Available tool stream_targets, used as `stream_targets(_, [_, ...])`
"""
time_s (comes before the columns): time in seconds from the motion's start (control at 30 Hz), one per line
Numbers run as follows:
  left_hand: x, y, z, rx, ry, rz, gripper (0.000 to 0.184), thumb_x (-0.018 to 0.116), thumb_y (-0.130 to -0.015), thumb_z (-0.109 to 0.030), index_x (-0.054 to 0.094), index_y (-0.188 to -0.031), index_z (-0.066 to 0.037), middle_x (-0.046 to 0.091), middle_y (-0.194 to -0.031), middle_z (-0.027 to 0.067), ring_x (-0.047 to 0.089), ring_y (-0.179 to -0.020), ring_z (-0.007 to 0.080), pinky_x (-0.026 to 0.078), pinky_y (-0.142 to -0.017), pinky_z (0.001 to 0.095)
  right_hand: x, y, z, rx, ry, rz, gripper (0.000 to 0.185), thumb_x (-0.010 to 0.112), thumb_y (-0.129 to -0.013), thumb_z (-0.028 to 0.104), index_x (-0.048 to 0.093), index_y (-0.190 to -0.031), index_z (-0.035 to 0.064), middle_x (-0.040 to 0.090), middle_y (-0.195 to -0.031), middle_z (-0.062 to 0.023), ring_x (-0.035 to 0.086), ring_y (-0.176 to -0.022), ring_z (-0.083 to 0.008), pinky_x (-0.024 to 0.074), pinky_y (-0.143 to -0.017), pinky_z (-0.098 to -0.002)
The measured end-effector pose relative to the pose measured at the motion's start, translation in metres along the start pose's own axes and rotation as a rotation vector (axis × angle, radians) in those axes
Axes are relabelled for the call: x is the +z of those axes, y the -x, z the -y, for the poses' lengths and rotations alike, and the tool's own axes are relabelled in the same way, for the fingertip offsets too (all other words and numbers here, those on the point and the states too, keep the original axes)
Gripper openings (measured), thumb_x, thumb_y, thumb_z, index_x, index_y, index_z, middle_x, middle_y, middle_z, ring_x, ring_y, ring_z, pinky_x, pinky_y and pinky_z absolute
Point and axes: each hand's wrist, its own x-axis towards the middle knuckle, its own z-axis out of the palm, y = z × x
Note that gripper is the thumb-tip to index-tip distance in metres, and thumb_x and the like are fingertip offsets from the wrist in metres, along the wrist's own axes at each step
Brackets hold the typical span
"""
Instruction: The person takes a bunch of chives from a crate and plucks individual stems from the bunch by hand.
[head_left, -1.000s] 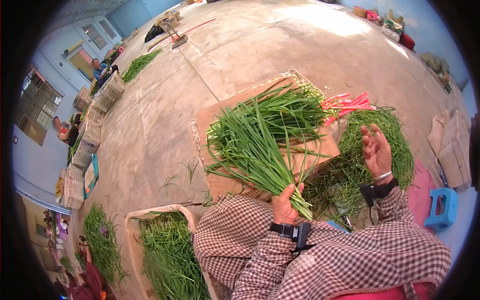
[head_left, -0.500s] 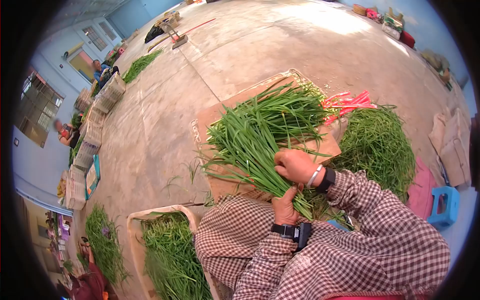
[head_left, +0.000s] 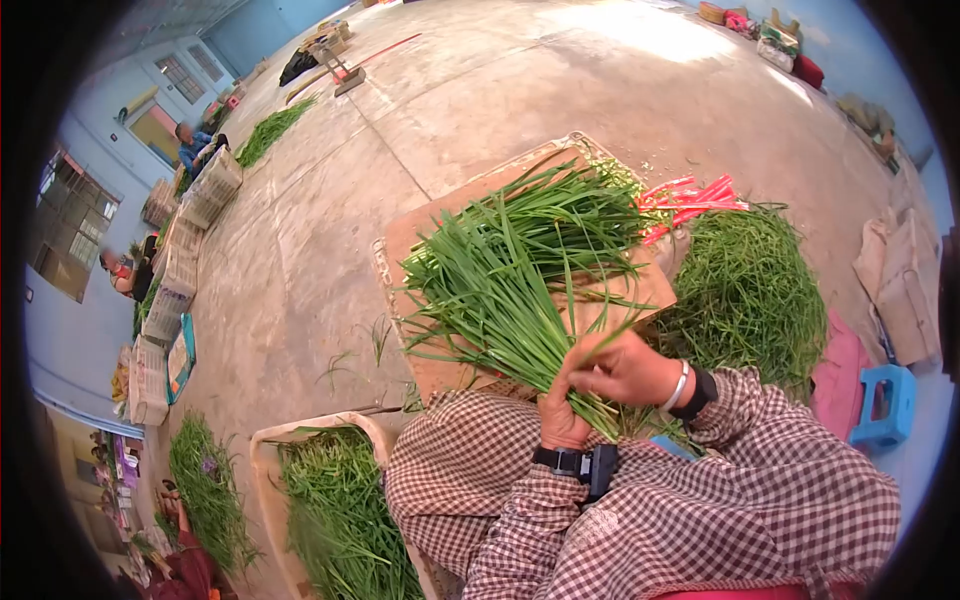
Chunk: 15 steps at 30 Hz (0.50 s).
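A bunch of long green stalks (head_left: 530,335) lies slanted across the cardboard (head_left: 655,290), its pale cut ends toward me. Wrapped round those ends is my left hand (head_left: 565,418). My right hand (head_left: 632,370) is just above and to the right of it, fingers pinched on a thin green stalk (head_left: 612,335). More green stalks (head_left: 590,215) are piled on the cardboard behind the bunch. Red-and-white strips (head_left: 692,203) lie at the pile's right end.
A heap of loose greens (head_left: 745,290) is on the right, near a blue stool (head_left: 882,405). At lower left stands a crate (head_left: 268,470) full of greens. Crates (head_left: 212,187) line the left side, with a person (head_left: 192,145) seated behind them.
My right hand has come from the right side to the bunch, then shifted slightly right and down, now with a thin stalk in its fingers. My left hand keeps its hold.
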Motion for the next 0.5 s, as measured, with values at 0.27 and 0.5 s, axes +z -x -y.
stream_targets(0.27, [0.009, 0.001, 0.003, 0.054, -0.149, -0.238, 0.03, 0.059, -0.081, -0.005, 0.051, -0.109, -0.002, 0.061, -0.099, 0.0101, 0.06, -0.092, 0.0212, 0.051, -0.084, 0.0352, -0.021, 0.032, 0.039, 0.112, -0.51, 0.336, 0.008, 0.061, -0.082, 0.007, 0.062, -0.086, -0.0009, 0.064, -0.074, -0.0081, 0.064, -0.064, -0.0163, 0.051, -0.059, -0.0274])
stream_targets(0.5, [-0.001, 0.0, -0.001, -0.019, -0.058, -0.125, 0.024, 0.054, -0.083, 0.0, 0.054, -0.107, 0.002, 0.063, -0.099, 0.0148, 0.06, -0.097, 0.0253, 0.051, -0.089, 0.0434, -0.05, -0.017, -0.051, 0.663, -0.402, -0.137, 0.017, 0.049, -0.09, 0.013, 0.054, -0.092, -0.003, 0.065, -0.075, -0.0111, 0.059, -0.051, -0.0126, 0.0451, -0.044, -0.0214])
